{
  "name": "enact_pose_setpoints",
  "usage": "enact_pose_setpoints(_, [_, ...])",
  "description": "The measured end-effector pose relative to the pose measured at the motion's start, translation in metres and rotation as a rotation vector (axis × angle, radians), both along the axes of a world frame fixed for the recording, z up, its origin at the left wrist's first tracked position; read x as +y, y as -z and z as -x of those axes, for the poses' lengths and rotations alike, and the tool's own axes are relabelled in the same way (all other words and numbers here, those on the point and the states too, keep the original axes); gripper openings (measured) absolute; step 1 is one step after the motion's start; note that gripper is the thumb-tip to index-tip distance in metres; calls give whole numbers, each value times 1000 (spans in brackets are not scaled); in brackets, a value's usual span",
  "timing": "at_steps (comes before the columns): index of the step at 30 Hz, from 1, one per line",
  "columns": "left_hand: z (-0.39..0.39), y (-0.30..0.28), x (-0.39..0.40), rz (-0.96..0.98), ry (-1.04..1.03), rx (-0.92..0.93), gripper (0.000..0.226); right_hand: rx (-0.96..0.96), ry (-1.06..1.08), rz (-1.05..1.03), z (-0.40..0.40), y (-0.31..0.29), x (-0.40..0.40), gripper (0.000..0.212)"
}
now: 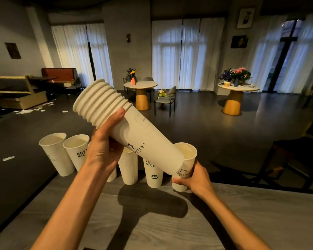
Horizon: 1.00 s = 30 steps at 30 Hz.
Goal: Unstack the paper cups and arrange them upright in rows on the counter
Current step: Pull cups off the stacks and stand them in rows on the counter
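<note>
My left hand [105, 147] grips a stack of white paper cups [134, 129], tilted with its rims up to the left and its base down to the right. My right hand [193, 175] is closed around a single white cup [185, 156] standing upright at the right end of a row on the grey wooden counter [170, 222]. The stack's base hangs just in front of this cup's rim. Several more upright cups form the row: one at the far left [55, 152], one beside it [76, 150], others [128, 168] [153, 174] partly hidden behind my hand and the stack.
The row runs along the counter's far edge, with a drop to the dark floor beyond. Round tables [140, 85] [238, 88] with flowers, chairs and a bench stand across the room. Scraps of paper lie on the floor at left.
</note>
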<state>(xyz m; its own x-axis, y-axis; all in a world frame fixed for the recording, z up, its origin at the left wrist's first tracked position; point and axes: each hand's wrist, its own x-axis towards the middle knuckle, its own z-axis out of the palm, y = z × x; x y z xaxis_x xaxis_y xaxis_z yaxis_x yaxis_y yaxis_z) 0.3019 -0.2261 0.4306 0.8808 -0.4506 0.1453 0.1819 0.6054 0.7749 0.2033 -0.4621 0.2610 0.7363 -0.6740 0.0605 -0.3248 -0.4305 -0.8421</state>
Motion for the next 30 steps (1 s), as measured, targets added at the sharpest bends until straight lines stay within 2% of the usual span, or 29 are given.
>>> enact_pose_setpoints(4, [13,0,-12,-36,82,-32,85,20,-3,16,3,-8,7,98])
enact_pose_setpoints(6, [23,4,-21,-73,91,-44,85,78,-39,-23,11,-6,1,110])
enact_pose_setpoints(7, [28,7,-25,-85,100,-43,86,115,-35,-38,18,-4,-4,107])
enact_pose_setpoints(8, [34,9,-28,-94,114,-37,86,155,-17,-41,28,-5,-8,92])
enact_pose_setpoints(10, [45,13,-37,-108,167,-17,86,204,26,-26,55,-17,-11,46])
enact_pose_setpoints(11, [50,15,-43,-112,198,-2,85,169,32,-53,67,-28,-7,30])
enact_pose_setpoints(12, [57,16,-49,-119,228,10,83,90,5,-145,81,-41,-4,22])
enact_pose_setpoints(13, [65,17,-57,-129,260,21,81,7,-39,-347,94,-52,-1,28])
enact_pose_setpoints(15, [86,17,-75,-150,323,32,72,-138,-307,-909,119,-78,6,54])
enact_pose_setpoints(16, [95,16,-83,-170,334,27,64,-190,-475,-1063,129,-87,9,67])
enact_pose_setpoints(17, [102,15,-90,-194,321,14,54,-219,-614,-1113,133,-90,7,77])
enact_pose_setpoints(19, [110,10,-103,-225,271,-16,50,-234,-682,-1049,141,-93,2,83])
enact_pose_setpoints(22, [113,7,-116,-269,178,-118,71,-237,-655,-889,148,-93,-7,87])
enact_pose_setpoints(24, [118,8,-123,-332,97,-275,74,-219,-595,-662,155,-92,-12,87])
enact_pose_setpoints(27, [122,8,-128,-401,-8,-494,89,-92,-393,-134,158,-85,-14,80])
enact_pose_setpoints(30, [115,-1,-132,-308,-83,-456,95,-50,-228,59,153,-56,-24,87])
